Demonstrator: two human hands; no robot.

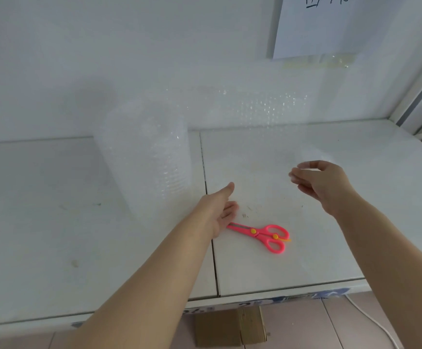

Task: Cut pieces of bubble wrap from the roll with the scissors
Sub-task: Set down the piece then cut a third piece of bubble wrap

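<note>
While the clear plastic bubble wrap roll (144, 157) stands upright on the left slab of the white bench (41, 210), near the back wall, its unrolled sheet (255, 117) runs off to the right, its upper part showing against the wall.

Right hand (322, 183): fingers curled, thumb and forefinger closed on the sheet's free edge, held above the right slab. Film is near-transparent there, so it reads as a pinch but the contact line is hard to make out.

Left hand (221, 207): flat, fingers straight and together, thumb up, reaching in low beside the roll's base at the seam between the two slabs. Holds nothing. Can't tell if the fingertips touch the sheet.

Pink plastic scissors with yellow pivot (260, 234) lie flat on the right slab, blades closed, tip pointing left and just beside the heel of the left hand, handles to the right. Neither hand is on them. They sit between the two forearms, nearer the front edge than the roll.

Rest: white paper with handwriting (313, 23) on the wall upper right, strip of clear tape (320, 60) at its lower edge. Brown cardboard box (230, 326) on the tiled floor under the bench edge, white cable (373, 323) on the floor to its right.
</note>
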